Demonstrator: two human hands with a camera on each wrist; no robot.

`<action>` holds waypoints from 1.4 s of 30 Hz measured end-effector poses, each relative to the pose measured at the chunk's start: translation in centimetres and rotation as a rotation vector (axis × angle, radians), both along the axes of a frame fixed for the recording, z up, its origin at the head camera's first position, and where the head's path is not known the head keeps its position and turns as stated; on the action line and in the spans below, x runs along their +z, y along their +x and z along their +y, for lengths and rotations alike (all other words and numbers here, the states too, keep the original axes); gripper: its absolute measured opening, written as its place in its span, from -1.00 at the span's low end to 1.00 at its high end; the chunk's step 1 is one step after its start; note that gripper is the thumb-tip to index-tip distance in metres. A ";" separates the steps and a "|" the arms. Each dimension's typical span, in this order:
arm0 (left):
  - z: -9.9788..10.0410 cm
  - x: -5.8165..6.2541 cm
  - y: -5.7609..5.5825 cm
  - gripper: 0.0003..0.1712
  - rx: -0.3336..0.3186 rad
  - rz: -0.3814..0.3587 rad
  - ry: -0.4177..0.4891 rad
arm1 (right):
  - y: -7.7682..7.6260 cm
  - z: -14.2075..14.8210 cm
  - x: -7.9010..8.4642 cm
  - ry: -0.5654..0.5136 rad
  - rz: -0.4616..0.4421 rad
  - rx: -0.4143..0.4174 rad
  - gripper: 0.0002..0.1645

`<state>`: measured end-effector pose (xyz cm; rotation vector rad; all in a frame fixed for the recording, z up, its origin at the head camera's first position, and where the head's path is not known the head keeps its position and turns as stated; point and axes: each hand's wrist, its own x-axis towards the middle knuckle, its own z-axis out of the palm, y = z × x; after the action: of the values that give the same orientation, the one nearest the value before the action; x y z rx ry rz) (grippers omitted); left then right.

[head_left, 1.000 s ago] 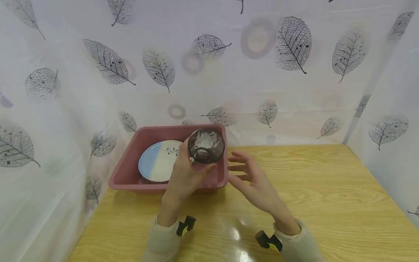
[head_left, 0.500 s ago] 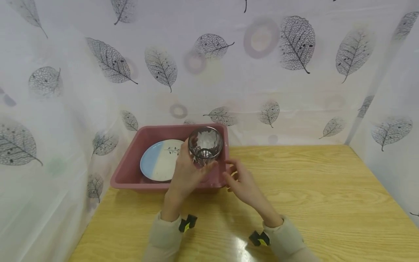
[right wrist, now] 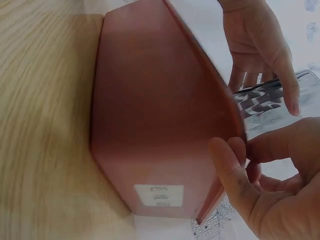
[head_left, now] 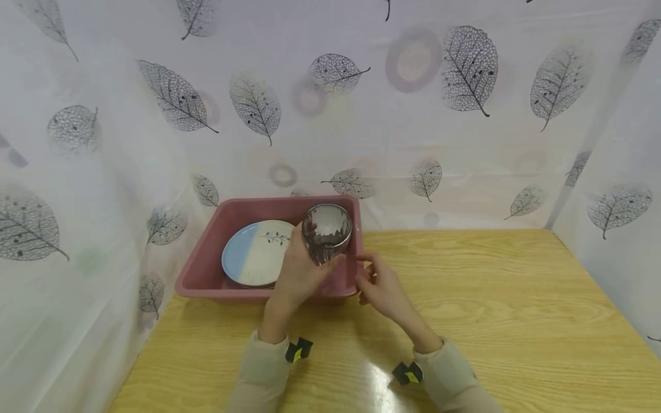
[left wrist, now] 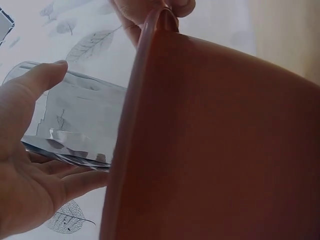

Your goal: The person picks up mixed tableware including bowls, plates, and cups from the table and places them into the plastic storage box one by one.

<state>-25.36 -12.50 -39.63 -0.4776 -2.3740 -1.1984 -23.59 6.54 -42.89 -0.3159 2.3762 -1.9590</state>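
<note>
A dark, see-through drinking glass (head_left: 330,226) stands over the right part of a pink plastic basin (head_left: 222,292), its mouth facing up. My left hand (head_left: 296,272) holds it, thumb on the near side and fingers around its left. In the left wrist view the lower end of the glass (left wrist: 82,117) goes behind the basin's rim. My right hand (head_left: 382,289) pinches the basin's near right rim corner between thumb and fingers, as the right wrist view shows. A blue and cream plate (head_left: 258,252) with a leaf sprig lies in the basin's left part.
The basin sits on a wood-grain table (head_left: 490,298), near its back left. Behind and at the sides hangs a pale curtain (head_left: 361,137) printed with leaves. A white label (right wrist: 159,195) is stuck on the basin's outer wall.
My right hand has moved left, from apart from the basin to pinching its rim corner. The glass in my left hand has turned more upright and sits slightly lower.
</note>
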 end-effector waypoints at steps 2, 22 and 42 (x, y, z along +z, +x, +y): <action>0.0 -0.1 -0.1 0.14 -0.001 -0.022 -0.001 | -0.2 0.0 -0.3 -0.001 -0.015 -0.011 -0.46; 0.1 -1.1 -0.7 0.07 0.007 -0.177 -0.095 | -0.8 0.5 -0.6 0.018 -0.079 0.028 -0.33; 0.1 -1.9 -1.1 0.07 0.058 -0.251 -0.143 | -0.9 0.7 -0.8 0.018 -0.074 0.037 -0.34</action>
<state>-26.46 -12.43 -41.50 -0.3152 -2.6803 -1.1249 -24.48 7.21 -43.69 -0.2799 2.3239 -1.8981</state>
